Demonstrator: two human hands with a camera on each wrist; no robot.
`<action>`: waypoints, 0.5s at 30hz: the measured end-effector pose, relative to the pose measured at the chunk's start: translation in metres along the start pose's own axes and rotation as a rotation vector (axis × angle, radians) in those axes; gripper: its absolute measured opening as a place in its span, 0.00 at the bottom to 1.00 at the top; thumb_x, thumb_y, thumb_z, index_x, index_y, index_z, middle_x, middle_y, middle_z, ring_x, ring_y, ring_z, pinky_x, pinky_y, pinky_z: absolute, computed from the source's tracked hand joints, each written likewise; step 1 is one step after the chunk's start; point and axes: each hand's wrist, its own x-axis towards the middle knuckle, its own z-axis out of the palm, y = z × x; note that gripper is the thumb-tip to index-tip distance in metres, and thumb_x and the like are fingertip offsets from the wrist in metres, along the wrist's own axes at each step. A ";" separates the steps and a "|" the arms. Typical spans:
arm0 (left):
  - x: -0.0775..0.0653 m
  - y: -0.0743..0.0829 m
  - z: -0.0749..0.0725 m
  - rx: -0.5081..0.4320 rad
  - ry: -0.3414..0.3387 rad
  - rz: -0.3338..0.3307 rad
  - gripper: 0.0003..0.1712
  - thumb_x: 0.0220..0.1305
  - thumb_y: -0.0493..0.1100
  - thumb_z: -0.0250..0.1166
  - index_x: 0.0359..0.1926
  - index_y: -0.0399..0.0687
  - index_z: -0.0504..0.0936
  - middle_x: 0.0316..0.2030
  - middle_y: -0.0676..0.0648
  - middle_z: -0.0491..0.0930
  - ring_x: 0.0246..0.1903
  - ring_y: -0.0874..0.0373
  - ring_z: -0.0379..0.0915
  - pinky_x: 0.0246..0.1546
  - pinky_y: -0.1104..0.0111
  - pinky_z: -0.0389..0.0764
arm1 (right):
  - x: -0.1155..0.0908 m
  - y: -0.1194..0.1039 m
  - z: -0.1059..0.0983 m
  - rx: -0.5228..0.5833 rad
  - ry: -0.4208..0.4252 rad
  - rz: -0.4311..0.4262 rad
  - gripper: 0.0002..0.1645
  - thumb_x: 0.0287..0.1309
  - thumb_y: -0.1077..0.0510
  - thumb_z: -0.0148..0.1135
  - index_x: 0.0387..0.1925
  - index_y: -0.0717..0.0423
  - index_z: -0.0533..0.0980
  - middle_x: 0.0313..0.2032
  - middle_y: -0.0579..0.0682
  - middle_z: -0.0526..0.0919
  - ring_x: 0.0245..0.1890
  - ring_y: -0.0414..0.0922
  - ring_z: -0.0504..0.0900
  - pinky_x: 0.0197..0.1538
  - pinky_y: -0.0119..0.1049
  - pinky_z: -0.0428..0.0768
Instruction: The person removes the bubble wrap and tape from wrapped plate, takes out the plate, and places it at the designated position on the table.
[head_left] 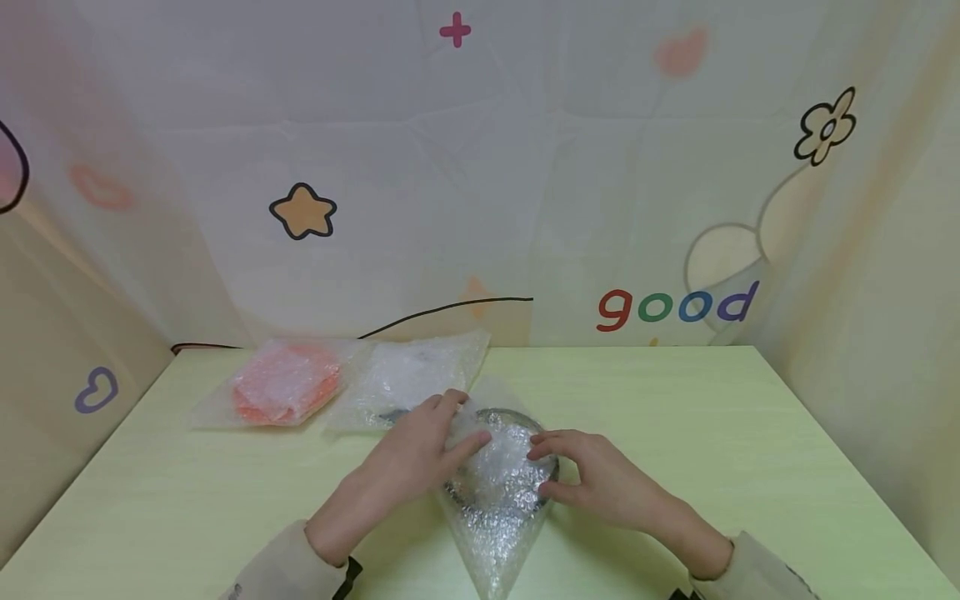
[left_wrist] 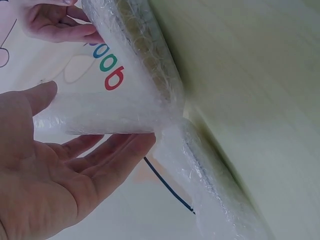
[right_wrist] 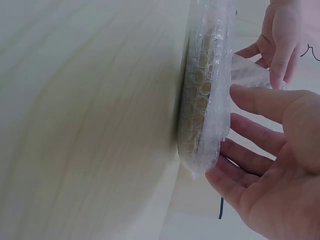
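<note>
A round, flat thing with a dark, shiny rim [head_left: 498, 496] lies in clear bubble wrap [head_left: 491, 542] at the table's front middle. Its edge looks yellowish-brown through the bubbles in both wrist views. My left hand [head_left: 420, 446] is at the packet's upper left, where a loose flap of wrap [left_wrist: 100, 117] stands up between thumb and fingers. Those fingers are nearly straight along the flap, the thumb apart from them. On the other side, my right hand [head_left: 592, 479] touches the packet's right edge with loosely bent fingertips, thumb spread from the fingers.
Behind and left lie two more bubble-wrapped packets: one with a pinkish-orange content [head_left: 288, 383], one with a whitish content [head_left: 408, 371] beside my left hand. The pale green-yellow table [head_left: 675, 392] ends at a printed cloth backdrop [head_left: 525, 208].
</note>
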 end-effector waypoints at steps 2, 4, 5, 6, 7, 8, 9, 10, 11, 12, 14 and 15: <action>0.000 -0.001 0.000 -0.003 0.001 -0.013 0.34 0.74 0.59 0.62 0.66 0.37 0.71 0.52 0.33 0.80 0.47 0.41 0.81 0.45 0.52 0.84 | 0.000 0.000 0.000 -0.004 -0.004 0.001 0.18 0.57 0.62 0.75 0.49 0.58 0.83 0.58 0.58 0.83 0.60 0.58 0.79 0.62 0.58 0.75; 0.001 -0.002 -0.001 -0.006 0.005 -0.019 0.35 0.74 0.59 0.62 0.66 0.37 0.71 0.53 0.33 0.80 0.49 0.41 0.81 0.47 0.52 0.84 | 0.000 -0.001 0.000 -0.005 -0.007 -0.001 0.18 0.57 0.62 0.75 0.50 0.58 0.83 0.58 0.58 0.82 0.60 0.58 0.79 0.62 0.58 0.75; 0.001 -0.003 -0.001 -0.009 0.007 -0.021 0.35 0.74 0.59 0.62 0.67 0.36 0.71 0.53 0.33 0.80 0.49 0.41 0.81 0.47 0.52 0.83 | 0.000 -0.001 0.000 -0.006 -0.007 -0.003 0.18 0.58 0.62 0.75 0.50 0.58 0.83 0.58 0.58 0.82 0.60 0.58 0.79 0.62 0.58 0.75; 0.002 -0.004 -0.002 -0.012 0.009 -0.019 0.35 0.74 0.59 0.62 0.66 0.36 0.71 0.53 0.33 0.81 0.49 0.41 0.81 0.48 0.51 0.83 | -0.001 -0.001 0.000 -0.007 -0.009 -0.005 0.18 0.58 0.62 0.75 0.50 0.58 0.83 0.58 0.58 0.82 0.60 0.58 0.80 0.62 0.58 0.75; 0.002 -0.004 -0.002 -0.014 0.013 -0.016 0.35 0.74 0.59 0.62 0.66 0.36 0.71 0.54 0.33 0.81 0.50 0.41 0.81 0.49 0.51 0.83 | -0.001 -0.001 0.000 -0.007 -0.010 -0.008 0.17 0.58 0.62 0.75 0.50 0.58 0.83 0.58 0.58 0.82 0.60 0.58 0.80 0.62 0.58 0.75; 0.002 -0.005 -0.002 -0.016 0.014 -0.013 0.35 0.74 0.59 0.62 0.66 0.35 0.71 0.54 0.33 0.81 0.50 0.41 0.81 0.49 0.51 0.83 | -0.001 -0.001 0.000 -0.009 -0.010 -0.009 0.17 0.58 0.62 0.75 0.50 0.58 0.83 0.58 0.58 0.82 0.60 0.58 0.80 0.62 0.58 0.75; 0.002 -0.005 -0.003 -0.020 0.016 -0.012 0.35 0.74 0.59 0.62 0.66 0.35 0.71 0.54 0.33 0.81 0.51 0.41 0.81 0.50 0.51 0.83 | -0.001 -0.001 0.000 -0.008 -0.010 -0.009 0.17 0.58 0.62 0.75 0.50 0.58 0.83 0.58 0.58 0.82 0.59 0.58 0.80 0.62 0.57 0.76; 0.002 -0.006 -0.004 -0.027 0.016 -0.012 0.35 0.74 0.58 0.62 0.66 0.35 0.71 0.55 0.33 0.80 0.52 0.41 0.80 0.50 0.51 0.82 | -0.001 -0.001 0.000 -0.009 -0.010 -0.010 0.17 0.58 0.62 0.75 0.49 0.58 0.83 0.58 0.59 0.82 0.59 0.58 0.80 0.62 0.57 0.76; 0.002 -0.006 -0.004 -0.034 0.018 -0.010 0.35 0.75 0.58 0.62 0.66 0.35 0.71 0.55 0.33 0.80 0.52 0.41 0.80 0.51 0.51 0.82 | -0.001 -0.001 0.001 -0.011 -0.011 -0.008 0.17 0.58 0.62 0.75 0.49 0.58 0.83 0.58 0.58 0.82 0.59 0.58 0.80 0.62 0.57 0.76; 0.003 -0.007 -0.005 -0.040 0.017 -0.013 0.35 0.75 0.58 0.62 0.66 0.34 0.71 0.55 0.33 0.80 0.53 0.41 0.80 0.51 0.51 0.82 | -0.001 -0.001 0.001 -0.012 -0.011 -0.008 0.17 0.58 0.62 0.75 0.49 0.58 0.83 0.58 0.58 0.82 0.59 0.58 0.80 0.62 0.57 0.76; 0.003 -0.008 -0.006 -0.047 0.019 -0.019 0.36 0.75 0.58 0.62 0.66 0.33 0.71 0.56 0.32 0.80 0.53 0.40 0.80 0.52 0.51 0.82 | -0.002 -0.001 0.002 -0.018 -0.010 -0.009 0.18 0.58 0.63 0.75 0.50 0.58 0.83 0.58 0.58 0.82 0.59 0.58 0.80 0.62 0.57 0.75; 0.003 -0.008 -0.007 -0.049 0.021 -0.025 0.36 0.75 0.59 0.61 0.66 0.32 0.71 0.56 0.32 0.80 0.54 0.40 0.80 0.52 0.51 0.81 | -0.002 -0.001 0.002 -0.021 -0.010 -0.009 0.18 0.58 0.63 0.75 0.50 0.58 0.83 0.58 0.58 0.82 0.60 0.58 0.80 0.62 0.57 0.75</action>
